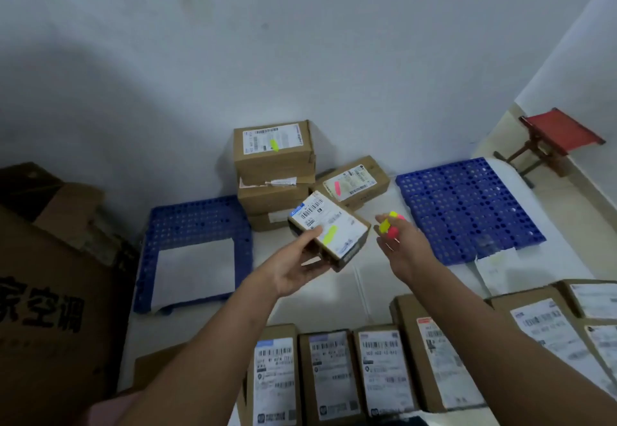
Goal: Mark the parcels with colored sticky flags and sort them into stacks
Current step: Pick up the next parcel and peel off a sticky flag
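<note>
Closest to my lens, along the bottom edge of the frame, I see a row of unflagged parcels lying label-up side by side, running from bottom centre out to the lower right corner. My two bare forearms reach over them toward the middle of the frame.

My left hand grips a small labelled parcel held up in the air at frame centre, thumb on top of the label and fingers curled underneath. A yellow sticky flag sits on that label, just beside my thumb tip. My right hand, just right of the parcel and apart from it, pinches a small bundle of sticky flags, yellow and pink.

Behind the held parcel, upper centre, stands a stack of parcels against the white wall; its top box carries a yellow flag. Touching the stack on its right lies a single parcel with a pink flag on its label.

A blue perforated pallet lies at centre left with a white sheet on it, and a second blue pallet lies at centre right. A large brown carton with printed characters fills the left edge. A red stool stands at the upper right.
</note>
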